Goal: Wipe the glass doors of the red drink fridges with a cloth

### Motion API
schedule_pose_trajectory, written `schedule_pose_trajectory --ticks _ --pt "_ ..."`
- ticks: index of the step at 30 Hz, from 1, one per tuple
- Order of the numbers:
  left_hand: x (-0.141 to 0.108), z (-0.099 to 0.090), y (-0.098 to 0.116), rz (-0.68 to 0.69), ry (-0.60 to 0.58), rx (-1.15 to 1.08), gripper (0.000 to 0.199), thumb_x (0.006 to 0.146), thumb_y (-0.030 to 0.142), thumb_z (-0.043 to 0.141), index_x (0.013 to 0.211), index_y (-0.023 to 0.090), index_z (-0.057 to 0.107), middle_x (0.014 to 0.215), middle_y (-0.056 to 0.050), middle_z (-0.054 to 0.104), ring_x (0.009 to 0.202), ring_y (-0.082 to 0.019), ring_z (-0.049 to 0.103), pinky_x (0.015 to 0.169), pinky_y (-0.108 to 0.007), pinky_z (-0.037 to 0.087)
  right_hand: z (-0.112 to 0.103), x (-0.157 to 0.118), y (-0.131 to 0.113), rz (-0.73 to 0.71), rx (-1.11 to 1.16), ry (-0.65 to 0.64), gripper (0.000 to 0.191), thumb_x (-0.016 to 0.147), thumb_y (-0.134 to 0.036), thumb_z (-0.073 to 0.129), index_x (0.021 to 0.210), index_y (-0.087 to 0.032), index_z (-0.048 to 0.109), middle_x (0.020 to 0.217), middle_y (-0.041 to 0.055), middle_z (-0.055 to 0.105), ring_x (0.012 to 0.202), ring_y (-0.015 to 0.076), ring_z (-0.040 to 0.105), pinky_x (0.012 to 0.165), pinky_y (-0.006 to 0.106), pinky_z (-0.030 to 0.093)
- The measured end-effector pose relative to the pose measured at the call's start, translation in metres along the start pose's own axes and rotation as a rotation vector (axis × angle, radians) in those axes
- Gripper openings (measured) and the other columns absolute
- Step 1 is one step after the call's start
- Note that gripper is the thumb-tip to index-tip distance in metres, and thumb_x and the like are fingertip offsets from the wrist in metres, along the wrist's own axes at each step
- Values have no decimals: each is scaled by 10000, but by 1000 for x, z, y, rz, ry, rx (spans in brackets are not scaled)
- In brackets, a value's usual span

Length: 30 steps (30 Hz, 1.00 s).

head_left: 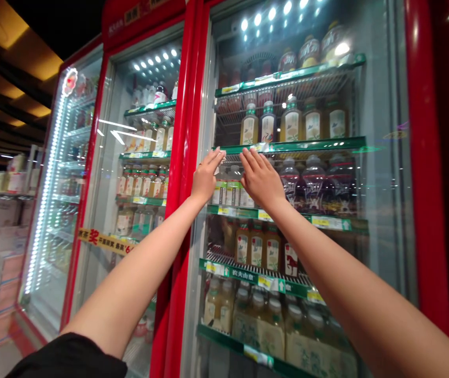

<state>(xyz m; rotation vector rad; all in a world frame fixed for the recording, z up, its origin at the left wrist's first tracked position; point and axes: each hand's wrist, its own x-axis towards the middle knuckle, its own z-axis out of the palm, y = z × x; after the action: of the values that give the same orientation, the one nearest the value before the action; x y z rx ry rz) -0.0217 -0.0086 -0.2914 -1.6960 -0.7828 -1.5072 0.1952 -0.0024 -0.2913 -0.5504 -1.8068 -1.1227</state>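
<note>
Both my arms reach forward to a red-framed drinks fridge with a glass door (382, 210). My left hand (205, 177) is at the door's left side, beside the red frame (193, 105), its fingers stretched out and a ring on one of them. A small whitish patch shows by its fingertips; I cannot make out what it is. To its right, my right hand (262, 176) has its fingers extended over the glass, in front of a green shelf edge (307, 146). Whether either hand touches the glass is unclear. Bottled drinks (291, 121) stand on the shelves behind it.
Dark purple bottles (314, 181) and amber tea bottles (256, 247) fill lower shelves. On the left are a second fridge (110, 173) with a yellow sticker strip (104, 242) and a third, brightly lit fridge (57, 210). Stacked boxes (12, 283) stand at the far left.
</note>
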Motion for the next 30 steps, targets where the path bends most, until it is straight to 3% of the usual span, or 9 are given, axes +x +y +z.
schedule_pose_trajectory --ticks 5,8,13,18,23,26,30 --pt "5 -14 18 -178 -31 -70 846 958 2 476 1717 339 318 1600 -12 646 1470 -250 630 1199 -473 556 0 -2 2 6 34 14 649 1042 -209 429 1680 -94 399 1757 154 429 1656 313 356 1361 573 317" --pt "4 -18 27 -247 -40 -71 884 965 24 517 1737 357 247 1606 -10 639 1425 -271 666 1140 -472 588 -3 0 0 11 11 2 592 1060 -218 408 1636 -93 467 1720 168 484 1608 335 420 1291 572 392" --pt "2 -18 23 -263 -59 -78 908 1003 94 578 1743 433 176 1617 -2 630 1361 -301 705 1082 -488 616 -10 30 -21 72 -26 25 510 1101 -397 463 1531 -147 573 1462 200 689 1298 370 613 1048 516 510" --pt "1 -14 4 -187 -71 -151 984 997 163 657 1755 418 83 1665 -39 579 1375 -293 699 1135 -478 598 -1 66 -46 87 24 -39 295 1073 -378 576 1267 -196 704 1244 160 740 1147 336 632 949 452 510" --pt "-3 -29 -25 128 -172 -87 1046 976 333 763 1762 367 73 1808 -83 344 1623 -304 438 1298 -515 459 3 69 -27 21 30 0 186 1017 -207 587 1142 -196 724 1201 152 730 1139 338 614 971 468 535" --pt "-8 -36 -37 191 -166 17 878 1062 451 626 1761 328 110 1800 -119 350 1634 -305 417 1306 -543 436 0 70 -10 28 31 108 264 1015 -150 514 1165 -186 728 1321 166 716 1198 334 614 1041 484 552" --pt "-12 -34 -39 195 -110 72 709 1131 370 435 1761 316 115 1799 -97 352 1651 -249 387 1304 -502 450 0 71 -12 -16 -14 122 356 1041 -140 458 1268 -221 721 1335 127 751 1209 312 661 983 472 617"
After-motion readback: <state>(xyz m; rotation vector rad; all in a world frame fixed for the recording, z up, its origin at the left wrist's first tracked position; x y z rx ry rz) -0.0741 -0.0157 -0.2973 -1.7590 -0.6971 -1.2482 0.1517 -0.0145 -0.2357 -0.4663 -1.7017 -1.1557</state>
